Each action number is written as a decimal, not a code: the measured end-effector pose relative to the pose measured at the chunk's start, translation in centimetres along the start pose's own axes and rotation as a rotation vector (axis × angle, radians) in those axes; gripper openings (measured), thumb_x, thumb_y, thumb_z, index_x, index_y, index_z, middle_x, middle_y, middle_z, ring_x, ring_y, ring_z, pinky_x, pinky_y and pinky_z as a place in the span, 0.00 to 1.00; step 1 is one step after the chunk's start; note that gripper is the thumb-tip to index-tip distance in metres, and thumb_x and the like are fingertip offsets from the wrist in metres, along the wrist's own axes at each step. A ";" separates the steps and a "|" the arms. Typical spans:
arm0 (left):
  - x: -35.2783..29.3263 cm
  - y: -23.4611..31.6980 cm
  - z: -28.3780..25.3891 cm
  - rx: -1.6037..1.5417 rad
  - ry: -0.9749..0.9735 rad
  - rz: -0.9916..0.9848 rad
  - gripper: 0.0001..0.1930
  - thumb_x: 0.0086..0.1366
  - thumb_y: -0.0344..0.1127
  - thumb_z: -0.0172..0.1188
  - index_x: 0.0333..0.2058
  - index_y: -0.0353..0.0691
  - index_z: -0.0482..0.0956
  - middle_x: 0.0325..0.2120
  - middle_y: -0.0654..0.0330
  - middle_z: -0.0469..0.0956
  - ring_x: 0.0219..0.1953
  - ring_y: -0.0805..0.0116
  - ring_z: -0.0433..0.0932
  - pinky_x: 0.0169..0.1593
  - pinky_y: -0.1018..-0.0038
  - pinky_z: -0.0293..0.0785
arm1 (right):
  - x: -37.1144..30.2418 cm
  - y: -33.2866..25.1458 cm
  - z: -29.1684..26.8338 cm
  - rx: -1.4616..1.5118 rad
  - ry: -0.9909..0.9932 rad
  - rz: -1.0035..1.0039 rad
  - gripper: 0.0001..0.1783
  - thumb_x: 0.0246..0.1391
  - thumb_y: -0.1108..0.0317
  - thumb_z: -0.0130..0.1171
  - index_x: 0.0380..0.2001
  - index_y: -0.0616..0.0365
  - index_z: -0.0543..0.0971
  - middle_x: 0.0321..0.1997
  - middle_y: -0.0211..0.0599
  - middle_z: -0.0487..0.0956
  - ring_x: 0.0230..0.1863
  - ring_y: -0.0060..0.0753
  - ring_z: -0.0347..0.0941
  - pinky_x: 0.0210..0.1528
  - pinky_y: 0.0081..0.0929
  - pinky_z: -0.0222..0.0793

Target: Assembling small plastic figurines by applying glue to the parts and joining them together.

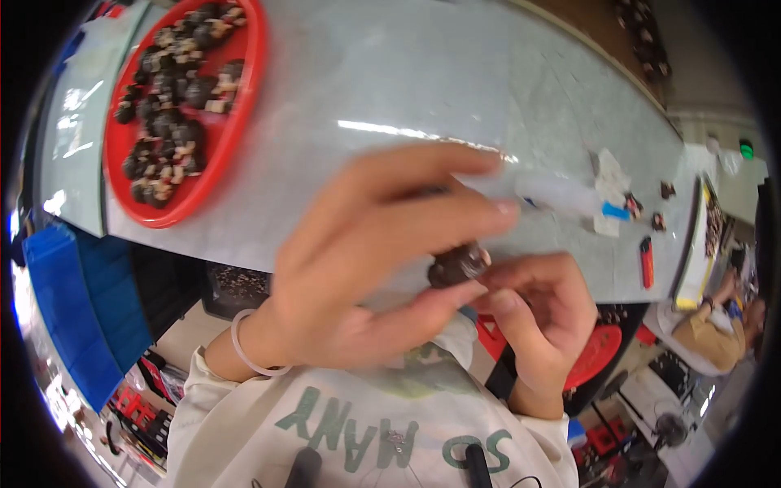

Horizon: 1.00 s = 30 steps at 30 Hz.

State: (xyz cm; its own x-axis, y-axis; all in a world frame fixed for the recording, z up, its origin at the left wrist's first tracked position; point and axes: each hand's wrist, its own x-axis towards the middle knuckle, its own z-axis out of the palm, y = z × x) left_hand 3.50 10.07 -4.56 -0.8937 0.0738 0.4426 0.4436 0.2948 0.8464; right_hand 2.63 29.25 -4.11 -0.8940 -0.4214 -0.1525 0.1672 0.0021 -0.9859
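Above the table's near edge, my left hand (366, 260) pinches a small figurine (457, 264) with a glossy dark brown head, between thumb and fingers. Its other fingers reach over the piece and are smeared by motion. Close against the figurine's pale right side is my right hand (541, 317), thumb and forefinger pressed together. Whatever lies between those right fingertips is too small or hidden to make out. A pale ring-shaped bracelet (240, 342) circles my left wrist.
A red oval tray (259, 89) with many dark-headed figurines stands at the left. To the right lie a translucent tube (557, 193) with a blue end, crumpled tissue (612, 175), small pieces (658, 220) and a red-and-black object (647, 262). Another person (708, 333) sits far right.
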 end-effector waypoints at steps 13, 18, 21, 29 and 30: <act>0.3 1.0 -11.8 0.946 0.061 -0.485 0.14 0.50 0.26 0.54 0.39 0.38 0.72 0.42 0.55 0.68 0.43 0.54 0.69 0.46 0.69 0.65 | 0.4 1.0 -0.8 -0.359 -0.086 -0.197 0.06 0.43 0.85 0.49 0.28 0.68 0.70 0.28 0.43 0.75 0.27 0.25 0.73 0.28 0.17 0.68; 0.9 -0.2 -12.2 1.190 0.047 -0.440 0.17 0.51 0.30 0.55 0.41 0.37 0.70 0.44 0.54 0.67 0.46 0.53 0.68 0.49 0.68 0.63 | 0.4 1.0 -0.8 -0.354 -0.065 -0.207 0.08 0.42 0.87 0.49 0.29 0.68 0.70 0.27 0.43 0.76 0.26 0.23 0.72 0.28 0.16 0.68; 1.4 0.1 -11.8 1.150 0.015 -0.447 0.19 0.51 0.32 0.57 0.43 0.36 0.68 0.45 0.52 0.66 0.46 0.52 0.67 0.50 0.69 0.62 | 0.5 1.1 -0.9 -0.324 -0.069 -0.200 0.08 0.41 0.87 0.49 0.28 0.68 0.71 0.26 0.42 0.76 0.26 0.23 0.72 0.28 0.16 0.68; 5.6 2.2 -12.0 1.105 0.000 -0.343 0.11 0.55 0.30 0.51 0.37 0.33 0.71 0.32 0.50 0.72 0.35 0.51 0.72 0.39 0.67 0.67 | 1.0 0.7 -1.2 -0.288 -0.120 -0.210 0.08 0.39 0.87 0.51 0.26 0.68 0.74 0.26 0.41 0.76 0.25 0.26 0.73 0.27 0.17 0.69; 7.6 2.8 -11.2 1.092 -0.020 -0.254 0.09 0.57 0.29 0.49 0.35 0.33 0.72 0.31 0.50 0.74 0.34 0.51 0.72 0.38 0.67 0.68 | 1.0 0.7 -1.4 -0.287 -0.112 -0.218 0.08 0.39 0.87 0.51 0.26 0.68 0.74 0.26 0.41 0.76 0.25 0.26 0.73 0.27 0.17 0.69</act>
State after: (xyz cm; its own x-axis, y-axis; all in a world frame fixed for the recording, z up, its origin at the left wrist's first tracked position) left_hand -1.28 0.83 4.51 -0.9550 -0.0949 0.2810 -0.0405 0.9803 0.1934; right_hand 1.31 30.12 -5.03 -0.8420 -0.5366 0.0554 -0.1591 0.1490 -0.9760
